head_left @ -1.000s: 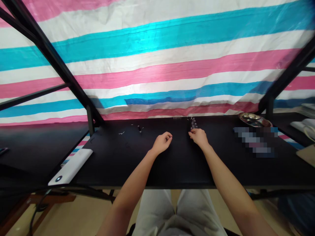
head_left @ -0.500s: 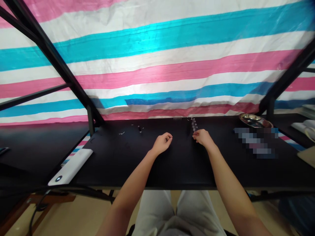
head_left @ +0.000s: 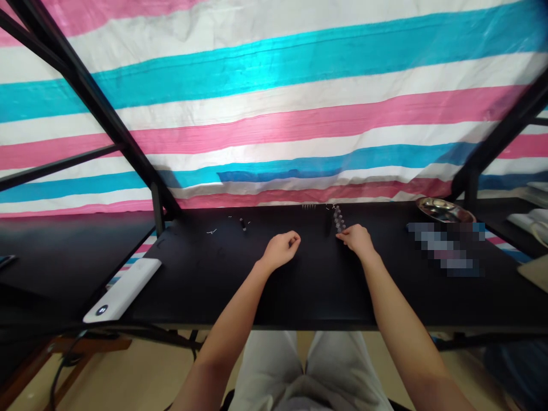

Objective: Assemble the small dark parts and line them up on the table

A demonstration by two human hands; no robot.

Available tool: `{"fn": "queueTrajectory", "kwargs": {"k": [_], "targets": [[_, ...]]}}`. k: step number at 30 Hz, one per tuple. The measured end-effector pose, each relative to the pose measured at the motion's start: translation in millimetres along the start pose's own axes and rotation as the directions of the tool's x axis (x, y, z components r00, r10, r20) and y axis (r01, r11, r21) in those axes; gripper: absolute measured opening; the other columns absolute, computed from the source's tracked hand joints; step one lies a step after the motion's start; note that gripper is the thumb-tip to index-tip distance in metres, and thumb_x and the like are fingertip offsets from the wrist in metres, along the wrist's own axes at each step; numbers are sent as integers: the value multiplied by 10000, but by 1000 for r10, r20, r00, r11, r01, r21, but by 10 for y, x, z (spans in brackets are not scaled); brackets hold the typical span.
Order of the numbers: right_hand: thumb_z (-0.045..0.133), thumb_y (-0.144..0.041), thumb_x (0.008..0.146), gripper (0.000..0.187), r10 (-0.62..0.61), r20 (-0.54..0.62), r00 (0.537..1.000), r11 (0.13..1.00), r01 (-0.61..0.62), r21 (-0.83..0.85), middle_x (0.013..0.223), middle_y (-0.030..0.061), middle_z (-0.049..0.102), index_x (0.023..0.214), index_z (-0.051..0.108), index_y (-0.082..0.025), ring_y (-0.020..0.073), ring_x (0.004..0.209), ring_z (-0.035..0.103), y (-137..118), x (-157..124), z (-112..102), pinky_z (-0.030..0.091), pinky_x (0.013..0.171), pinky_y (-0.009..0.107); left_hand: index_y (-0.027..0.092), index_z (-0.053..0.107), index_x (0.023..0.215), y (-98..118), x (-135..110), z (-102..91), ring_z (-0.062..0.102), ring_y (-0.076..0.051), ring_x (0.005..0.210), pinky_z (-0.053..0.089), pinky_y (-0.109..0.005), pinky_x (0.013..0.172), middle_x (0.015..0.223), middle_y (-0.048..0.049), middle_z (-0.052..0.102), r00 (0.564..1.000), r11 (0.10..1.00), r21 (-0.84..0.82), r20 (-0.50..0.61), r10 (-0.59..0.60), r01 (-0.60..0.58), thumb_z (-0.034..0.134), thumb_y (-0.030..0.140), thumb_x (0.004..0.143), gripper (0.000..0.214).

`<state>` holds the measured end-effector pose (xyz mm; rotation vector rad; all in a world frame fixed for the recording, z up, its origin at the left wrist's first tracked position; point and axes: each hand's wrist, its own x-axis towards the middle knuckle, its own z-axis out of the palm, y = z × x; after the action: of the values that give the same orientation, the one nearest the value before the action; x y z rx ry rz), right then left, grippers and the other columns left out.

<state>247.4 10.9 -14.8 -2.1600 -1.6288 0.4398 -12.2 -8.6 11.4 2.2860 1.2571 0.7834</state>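
My left hand (head_left: 281, 250) rests on the black table with its fingers curled and thumb and forefinger tips together; anything between them is too small to see. My right hand (head_left: 356, 238) is closed in a pinch at the near end of a strip of clear round pieces (head_left: 338, 218). Whether its fingertips grip the strip or something tiny beside it cannot be made out. A row of small pointed pieces (head_left: 309, 206) lies at the table's back edge. Left of my left hand is a small dark cylinder with pale ends (head_left: 242, 224).
Thin white scraps (head_left: 212, 232) lie on the black table (head_left: 317, 291). A white power bank (head_left: 124, 290) is at the left edge. On the right are a shiny metal dish (head_left: 445, 210) and a blurred-out patch. Black frame bars (head_left: 98, 108) slant up before a striped sheet (head_left: 274, 120).
My right hand has shifted very slightly to the right and towards me, showing a little more of the clear strip's near end. My left hand has stayed nearly still.
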Motion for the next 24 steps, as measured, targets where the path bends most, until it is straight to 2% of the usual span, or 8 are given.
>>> {"fn": "queueTrajectory", "kwargs": {"k": [2,5,10,14,18,24], "targets": [[620,-359,708,176,1,-6,1000,1000,-2,-14,573,35,638,694,703,-205,165,605,609,3,1,3,378,538,235,203,609,856,27,-31,-156,532,-96,571,366,-201,544,742,4,639,1000,999,39,10,7,-7,454,313,821,193],[628,-354,703,182,0,-19,1000,999,-1,-47,633,51,656,763,715,-207,171,627,619,3,-2,0,381,546,238,207,610,888,-29,-135,-454,562,-117,607,376,-214,558,749,-4,649,997,993,92,10,-76,75,453,369,825,235],[635,-367,699,212,13,-6,1000,996,-13,-90,675,64,667,811,718,-207,180,635,626,-15,-20,-9,396,551,246,228,551,1052,-298,-366,-976,597,-155,677,392,-242,607,782,-2,656,960,912,300,-90,-266,281,482,413,801,319],[646,-378,690,231,26,7,1000,994,-25,-106,689,76,667,817,714,-197,196,668,635,-30,-29,-11,419,581,258,234,440,1205,-509,-395,-1264,609,-187,756,397,-257,628,845,-15,654,925,827,416,-144,-351,378,487,425,793,457],[642,-383,695,267,33,20,999,993,-30,-111,724,90,666,857,703,-181,211,713,641,-36,-35,-25,435,612,270,227,364,1273,-697,-253,-1345,610,-209,795,402,-266,634,889,-36,651,917,792,475,-96,-386,384,490,453,784,553],[643,-393,695,279,45,43,998,981,-36,-192,810,117,664,860,693,-175,247,783,643,-102,-112,-108,449,637,295,214,429,1219,-919,-13,-1220,605,-232,822,408,-283,650,903,-63,651,928,774,547,-15,-372,319,479,443,795,484]]}}
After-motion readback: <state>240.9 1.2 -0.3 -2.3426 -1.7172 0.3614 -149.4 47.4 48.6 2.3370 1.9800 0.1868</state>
